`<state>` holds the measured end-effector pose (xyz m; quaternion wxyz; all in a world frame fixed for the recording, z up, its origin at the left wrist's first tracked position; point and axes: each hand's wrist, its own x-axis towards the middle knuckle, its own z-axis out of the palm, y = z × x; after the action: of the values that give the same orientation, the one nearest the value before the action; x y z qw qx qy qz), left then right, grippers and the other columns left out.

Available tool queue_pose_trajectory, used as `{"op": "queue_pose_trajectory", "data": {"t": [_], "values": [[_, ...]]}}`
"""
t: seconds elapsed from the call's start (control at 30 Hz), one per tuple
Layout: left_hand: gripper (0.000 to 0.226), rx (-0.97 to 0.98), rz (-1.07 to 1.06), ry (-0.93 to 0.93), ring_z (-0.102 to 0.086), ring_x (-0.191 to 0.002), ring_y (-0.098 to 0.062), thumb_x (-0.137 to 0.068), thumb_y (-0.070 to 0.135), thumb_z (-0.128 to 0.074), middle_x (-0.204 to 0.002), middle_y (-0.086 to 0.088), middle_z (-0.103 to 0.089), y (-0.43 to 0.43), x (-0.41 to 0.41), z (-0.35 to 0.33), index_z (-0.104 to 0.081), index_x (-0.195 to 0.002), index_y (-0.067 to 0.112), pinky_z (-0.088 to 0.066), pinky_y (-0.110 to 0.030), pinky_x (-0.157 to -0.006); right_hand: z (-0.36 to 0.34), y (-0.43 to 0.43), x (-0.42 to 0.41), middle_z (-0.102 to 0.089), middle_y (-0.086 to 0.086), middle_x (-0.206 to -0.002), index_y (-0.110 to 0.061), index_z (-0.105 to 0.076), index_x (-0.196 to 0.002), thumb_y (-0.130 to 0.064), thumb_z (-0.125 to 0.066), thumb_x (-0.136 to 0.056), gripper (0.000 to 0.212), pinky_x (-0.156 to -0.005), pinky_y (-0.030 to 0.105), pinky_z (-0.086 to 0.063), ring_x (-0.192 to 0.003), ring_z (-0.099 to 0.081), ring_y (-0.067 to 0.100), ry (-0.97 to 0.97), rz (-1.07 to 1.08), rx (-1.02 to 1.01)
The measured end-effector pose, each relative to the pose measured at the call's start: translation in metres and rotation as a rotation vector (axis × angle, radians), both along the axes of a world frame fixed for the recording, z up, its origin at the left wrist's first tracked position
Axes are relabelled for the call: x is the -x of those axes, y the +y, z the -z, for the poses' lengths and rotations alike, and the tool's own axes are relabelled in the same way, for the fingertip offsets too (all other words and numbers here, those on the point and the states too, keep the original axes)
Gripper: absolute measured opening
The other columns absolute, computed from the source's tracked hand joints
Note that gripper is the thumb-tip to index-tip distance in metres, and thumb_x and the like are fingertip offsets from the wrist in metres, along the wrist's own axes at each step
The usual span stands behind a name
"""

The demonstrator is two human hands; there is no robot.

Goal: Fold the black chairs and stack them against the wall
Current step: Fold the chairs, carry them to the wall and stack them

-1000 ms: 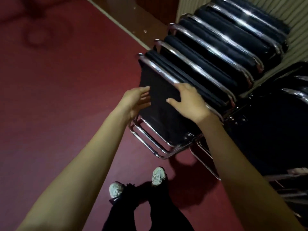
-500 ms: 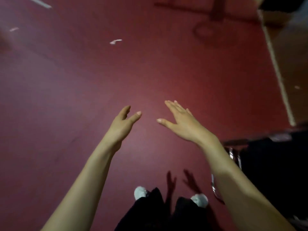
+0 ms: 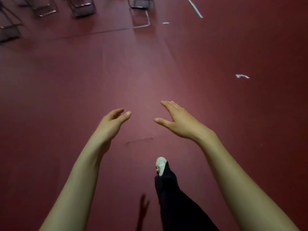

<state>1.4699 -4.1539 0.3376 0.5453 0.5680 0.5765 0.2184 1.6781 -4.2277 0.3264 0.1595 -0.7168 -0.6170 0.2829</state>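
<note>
Dim, reddish cast; motion blur throughout, chair frames [image 3: 80,7] smeared at top edge; wide-angle stretch; hand shadow [image 3: 143,209] cast on floor [image 3: 66,80].

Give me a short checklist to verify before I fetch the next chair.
1. Left hand: grip empty, fingers relaxed. Ok.
2. Right hand: grip empty, fingers straight. Ok.
3. Chairs in view ahead, at the top edge. Ok.
4. Chairs within arm's reach. Not ok, they stand far off.
5. Floor on the way free of obstacles; white scraps lie off to the right. Ok.
6. Chairs folded or not. Cannot tell, only their lower parts show.
</note>
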Motion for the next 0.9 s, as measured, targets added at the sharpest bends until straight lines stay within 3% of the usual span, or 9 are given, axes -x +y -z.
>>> {"op": "queue_pose_trajectory", "data": {"t": [0.17,0.43,0.9], "values": [[0.048,-0.005,-0.116,-0.039,-0.050,-0.122,-0.011,-0.092,0.028,-0.063,-0.137,-0.005,-0.055,0.158,-0.025,-0.016,-0.053,-0.137,0.013,-0.036,-0.039,-0.112,-0.011,0.188,-0.021,-0.018,0.001,-0.158,-0.017,-0.018,-0.151,-0.050,-0.048,-0.094,0.073,-0.118,0.044,-0.015,-0.147,-0.008,0.017,-0.021,-0.107,-0.013],[0.047,-0.066,-0.171,-0.087,-0.050,-0.124,-0.010,-0.091,0.027,-0.064,-0.135,-0.004,-0.056,0.410,-0.053,-0.022,-0.053,-0.136,0.014,-0.038,-0.029,-0.105,-0.021,0.465,-0.046,-0.024,0.003,-0.157,-0.016,-0.022,-0.150,-0.050,-0.051,-0.092,0.073,-0.117,0.045,-0.019,-0.146,-0.014,0.018,-0.042,-0.151,-0.062],[0.046,-0.037,-0.052,-0.060,-0.051,-0.124,-0.013,-0.092,0.024,-0.063,-0.137,-0.007,-0.055,0.871,-0.128,-0.018,-0.052,-0.136,0.013,-0.038,-0.027,-0.100,-0.016,0.891,-0.122,-0.024,0.002,-0.157,-0.016,-0.022,-0.150,-0.047,-0.052,-0.093,0.071,-0.118,0.044,-0.018,-0.147,-0.013,0.017,-0.024,-0.007,-0.004]]}}
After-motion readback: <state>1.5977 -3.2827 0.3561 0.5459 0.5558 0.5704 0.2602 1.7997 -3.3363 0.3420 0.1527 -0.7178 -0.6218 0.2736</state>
